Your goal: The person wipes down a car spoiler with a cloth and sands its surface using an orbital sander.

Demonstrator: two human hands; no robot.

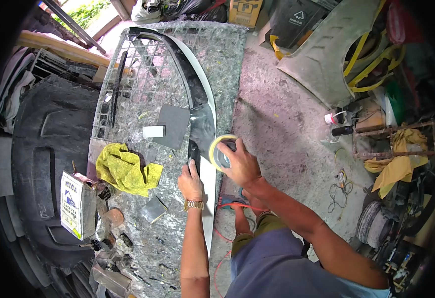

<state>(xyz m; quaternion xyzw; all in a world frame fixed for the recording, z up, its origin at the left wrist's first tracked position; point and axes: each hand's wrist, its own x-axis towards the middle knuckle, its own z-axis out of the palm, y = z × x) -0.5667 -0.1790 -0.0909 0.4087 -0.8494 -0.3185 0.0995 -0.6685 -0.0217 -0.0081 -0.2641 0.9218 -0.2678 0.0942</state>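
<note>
A long curved panel, black with a white edge [203, 124], lies along the right side of a paint-stained table [168, 233]. On its black strip rest the fingertips of my left hand [190, 185], fingers extended and a watch on the wrist. My right hand [240, 164] grips a roll of yellow tape [213, 158] at the panel's right edge, fingers through and around the ring. Left of the panel are a dark sheet [178, 124] and a small white block [154, 131] on top of it.
A yellow cloth [125, 171], a small grey sheet [154, 209] and a white-and-blue can [77, 206] sit on the table's left. A dark panel [48, 164] stands beyond. To the right are a grey fender [317, 64], a metal frame [396, 134] and a tire [374, 226].
</note>
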